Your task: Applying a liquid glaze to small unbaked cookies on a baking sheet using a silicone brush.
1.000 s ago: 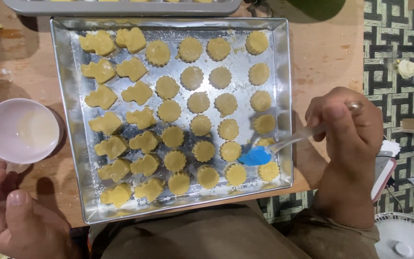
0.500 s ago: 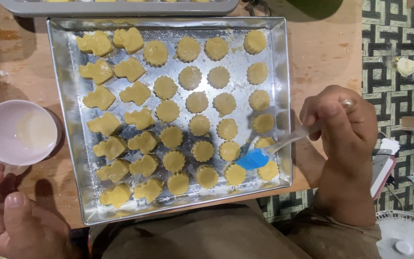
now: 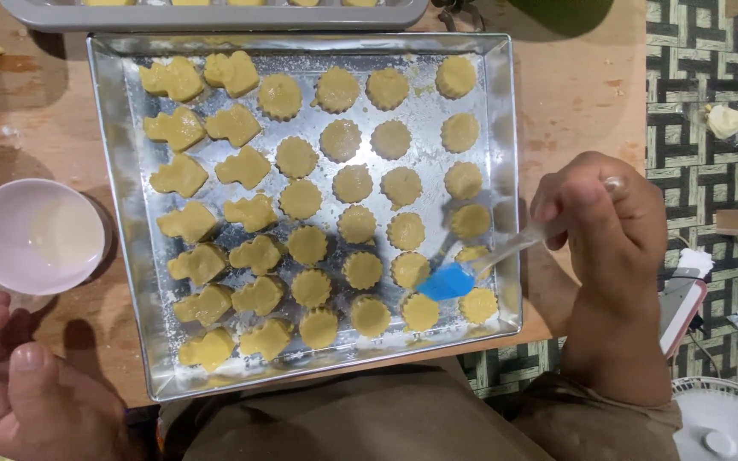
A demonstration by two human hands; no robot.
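**Blue Brush Tip Rested Among Raw Cookies on the Silver Tray**

Blue and soft-looking, the head of the pastry brush [image 3: 448,280] lay at the near right of the metal baking tray [image 3: 117,213], touching or just over a round cookie in the second row from the near rim. The right hand [image 3: 604,226] had its fingers closed around the brush's clear handle, well up from the head. The brush looked light, its tip pliant and probably slick with glaze, so the stiff handle seemed the proper place to grip.

The dough cookies [image 3: 352,183] stood apart in rows: round fluted ones over the middle and right, figure shapes down the left. They looked unbaked, soft and easily dented, better slid than pinched.

The left hand [image 3: 23,384] rested at the near left on the wooden table [image 3: 582,94], fingers loosely spread and holding nothing, just near a pale pink bowl [image 3: 36,235] left of the tray.
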